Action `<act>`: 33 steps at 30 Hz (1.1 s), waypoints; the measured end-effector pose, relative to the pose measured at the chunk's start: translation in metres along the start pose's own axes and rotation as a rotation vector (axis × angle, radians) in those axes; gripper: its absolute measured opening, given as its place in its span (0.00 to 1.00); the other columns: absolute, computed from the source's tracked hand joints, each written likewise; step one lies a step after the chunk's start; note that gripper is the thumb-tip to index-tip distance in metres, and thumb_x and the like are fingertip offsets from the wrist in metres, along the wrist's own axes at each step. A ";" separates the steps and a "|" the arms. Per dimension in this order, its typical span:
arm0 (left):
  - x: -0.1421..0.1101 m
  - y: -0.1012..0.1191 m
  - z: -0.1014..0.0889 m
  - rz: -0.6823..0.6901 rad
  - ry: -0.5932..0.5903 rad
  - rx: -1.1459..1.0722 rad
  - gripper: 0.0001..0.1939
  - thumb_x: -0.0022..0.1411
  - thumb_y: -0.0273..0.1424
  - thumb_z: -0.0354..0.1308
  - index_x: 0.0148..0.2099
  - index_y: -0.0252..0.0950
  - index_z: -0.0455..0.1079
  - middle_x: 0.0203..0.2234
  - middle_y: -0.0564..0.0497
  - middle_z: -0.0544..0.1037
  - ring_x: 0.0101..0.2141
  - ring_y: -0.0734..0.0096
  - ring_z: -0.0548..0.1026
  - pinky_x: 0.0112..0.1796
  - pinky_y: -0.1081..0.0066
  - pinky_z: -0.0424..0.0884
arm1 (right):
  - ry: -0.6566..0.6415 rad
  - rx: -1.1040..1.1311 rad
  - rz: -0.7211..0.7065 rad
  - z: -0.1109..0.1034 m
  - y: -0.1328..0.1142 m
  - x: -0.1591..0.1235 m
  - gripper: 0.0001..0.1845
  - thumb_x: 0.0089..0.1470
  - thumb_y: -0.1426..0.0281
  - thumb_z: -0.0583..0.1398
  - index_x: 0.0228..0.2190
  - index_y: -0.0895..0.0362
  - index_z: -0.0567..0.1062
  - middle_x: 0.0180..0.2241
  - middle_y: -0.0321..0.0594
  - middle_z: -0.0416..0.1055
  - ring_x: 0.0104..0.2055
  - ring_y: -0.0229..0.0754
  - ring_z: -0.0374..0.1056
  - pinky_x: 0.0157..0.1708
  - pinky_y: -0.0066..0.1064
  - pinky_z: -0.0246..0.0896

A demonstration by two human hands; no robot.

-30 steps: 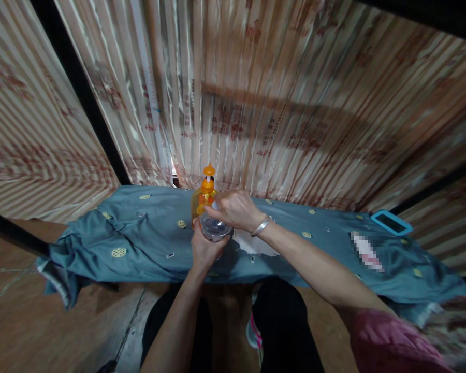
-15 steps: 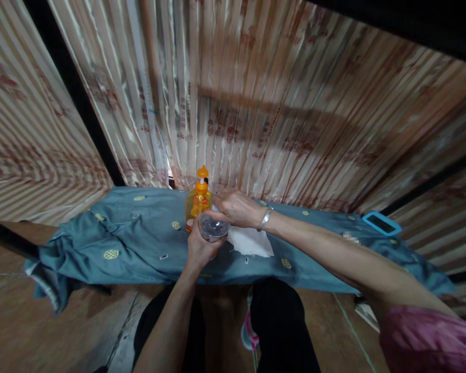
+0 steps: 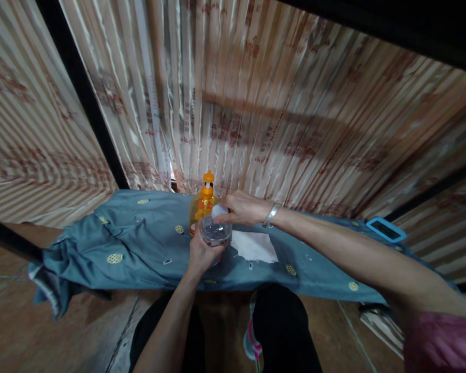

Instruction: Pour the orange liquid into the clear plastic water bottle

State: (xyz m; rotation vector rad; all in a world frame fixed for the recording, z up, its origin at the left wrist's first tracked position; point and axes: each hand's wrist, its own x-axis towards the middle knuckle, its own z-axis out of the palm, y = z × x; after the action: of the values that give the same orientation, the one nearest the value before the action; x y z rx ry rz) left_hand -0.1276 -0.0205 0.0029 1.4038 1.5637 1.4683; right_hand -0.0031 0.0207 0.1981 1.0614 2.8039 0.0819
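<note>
A: Quick, near first. What's closest?

B: Person's dark trousers (image 3: 283, 331) and a shoe with pink trim (image 3: 252, 339), over a brown tiled floor (image 3: 42, 331). Pink sleeve (image 3: 442, 347) showing at the near right.

A: Hands?

B: Left hand (image 3: 202, 251) is coming up from below, fingers wrapped tight around a clear glass (image 3: 215, 230), holding it just above the near edge of the blue cloth (image 3: 140, 243). Right hand (image 3: 244, 207) is reaching in from the right, fingertips pinched together on a small white thing (image 3: 219, 210) right at the glass's far rim. Can't tell what that white thing is. Silver bangle (image 3: 271, 214) on that wrist.

A: So where's the glass sitting?

B: Not sitting, it's being held in the air, middle of the scene, just in front of an orange bottle (image 3: 202, 203).

A: Around it?

B: White paper napkin (image 3: 254, 246) is lying flat on the cloth, just right of the glass. The cloth is draping a long low surface, bunching at the left end. Orange bottle is standing upright, far side of the glass. A phone with a blue case (image 3: 386, 229) is lying far right.

A: Behind?

B: Striped curtain (image 3: 256, 103) is hanging across the whole back.
</note>
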 end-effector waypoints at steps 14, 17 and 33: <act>-0.001 -0.001 0.000 0.028 -0.004 -0.036 0.41 0.39 0.30 0.73 0.56 0.39 0.62 0.44 0.46 0.80 0.45 0.55 0.80 0.47 0.58 0.77 | -0.136 -0.047 -0.063 -0.024 -0.013 0.006 0.20 0.58 0.65 0.65 0.49 0.64 0.77 0.44 0.54 0.81 0.46 0.51 0.76 0.32 0.32 0.51; 0.000 -0.001 0.000 0.045 0.002 -0.034 0.41 0.39 0.31 0.72 0.56 0.38 0.61 0.45 0.46 0.80 0.44 0.56 0.80 0.46 0.58 0.77 | -0.098 -0.044 -0.046 -0.026 -0.012 0.004 0.31 0.58 0.55 0.63 0.54 0.64 0.72 0.48 0.56 0.79 0.48 0.52 0.75 0.33 0.32 0.53; -0.001 0.000 -0.001 0.025 -0.006 0.008 0.42 0.40 0.33 0.72 0.58 0.37 0.61 0.46 0.44 0.80 0.46 0.56 0.80 0.48 0.60 0.77 | 0.261 0.346 0.154 -0.004 0.016 -0.046 0.21 0.58 0.62 0.64 0.48 0.62 0.74 0.39 0.43 0.78 0.40 0.45 0.74 0.39 0.32 0.62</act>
State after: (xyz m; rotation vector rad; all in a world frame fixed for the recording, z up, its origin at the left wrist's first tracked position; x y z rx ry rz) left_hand -0.1278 -0.0216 0.0031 1.4360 1.5554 1.4723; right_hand 0.0410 0.0026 0.2090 1.4362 3.0353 -0.2792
